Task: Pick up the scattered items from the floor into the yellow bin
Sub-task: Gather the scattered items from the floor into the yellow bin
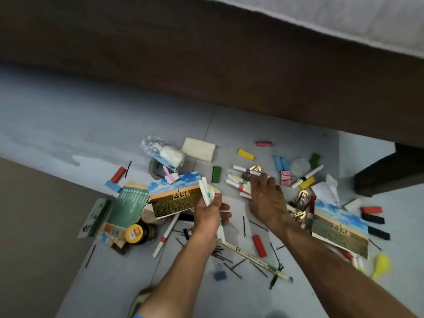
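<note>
Pens [207,191] were clutched in the left hand [210,213]; right hand [266,196], fingers spread, reached over more pens [238,183], best gathered parallel before pinching.

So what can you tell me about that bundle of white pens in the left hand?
The white pens are slim, plastic-looking sticks, at least one with a teal band. The left hand holds several together in its grip, fingers curled round their middle, so the bundle stands tilted, its top ends over a landscape postcard and its lower ends poking out below the wrist. The exact count is unclear. The right hand reaches toward more pens on the floor.
</note>
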